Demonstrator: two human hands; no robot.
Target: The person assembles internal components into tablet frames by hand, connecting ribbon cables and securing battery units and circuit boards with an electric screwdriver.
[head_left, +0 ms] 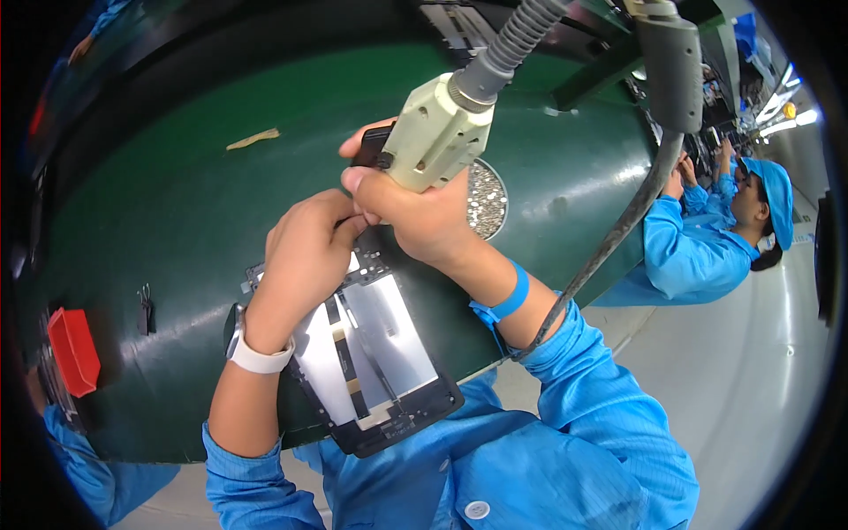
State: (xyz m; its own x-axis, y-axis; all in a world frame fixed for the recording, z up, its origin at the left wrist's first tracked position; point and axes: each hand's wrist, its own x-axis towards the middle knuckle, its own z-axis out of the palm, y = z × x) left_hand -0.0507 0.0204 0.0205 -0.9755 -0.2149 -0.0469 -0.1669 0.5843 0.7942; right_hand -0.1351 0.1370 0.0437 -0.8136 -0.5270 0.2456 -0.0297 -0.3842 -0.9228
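Note:
My right hand (pixel 422 212) is wrapped round an electric screwdriver (pixel 437 132) with a cream body and a black grip, hung from a grey ribbed cable. My left hand (pixel 305 247) has its thumb and fingers pinched together beside the right fingers; whatever is between them is hidden. Under the left wrist lies an opened tablet (pixel 402 327), with silver plates, a dark frame and a flat strip down its middle. Its upper left part is covered by my hand and forearm. A round dish of small metal screws (pixel 486 196) sits just right of my right hand.
A dark cable (pixel 609 238) runs down past my right forearm from a grey cylindrical housing (pixel 669 75). On the green table (pixel 194 212) are a red tray (pixel 74 352), a small black part (pixel 145 311) and a tan strip (pixel 253 139). A person in blue (pixel 707 238) works at right.

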